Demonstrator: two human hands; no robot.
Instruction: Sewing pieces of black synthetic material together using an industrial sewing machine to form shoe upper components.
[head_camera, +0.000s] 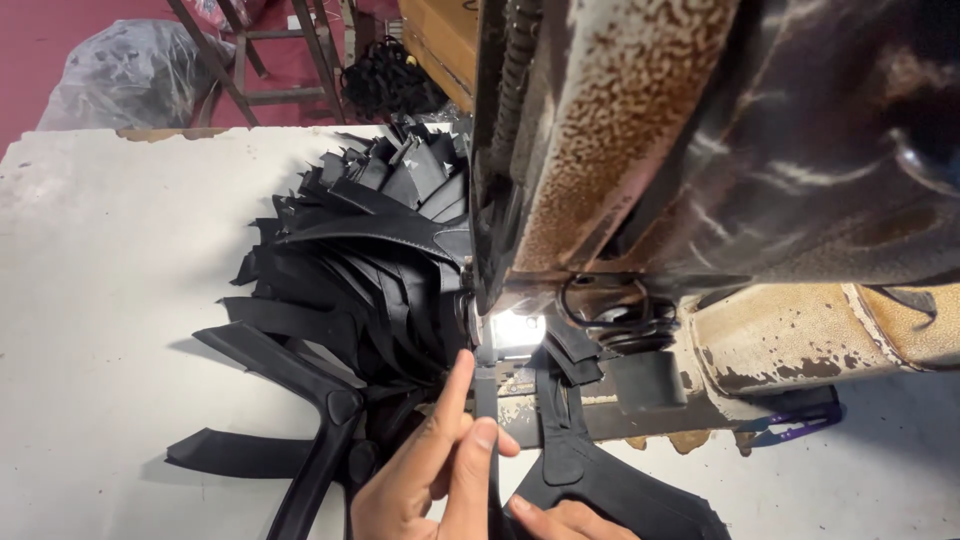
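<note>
My left hand (420, 470) pinches a narrow black leather strap (487, 395) between thumb and forefinger, guiding it under the needle area of a rusty sewing machine (620, 140). My right hand (570, 520) shows only its fingertips at the bottom edge, resting on a black leather piece (600, 480) beside the strap. A small lamp (515, 328) lights the spot under the machine head.
A big fanned pile of black leather pieces (360, 250) lies left of the machine on the white table (100, 280). A wooden stool (270, 50) and a plastic-wrapped bundle (120, 70) stand on the red floor beyond. Purple-handled snips (790, 425) lie right of the machine.
</note>
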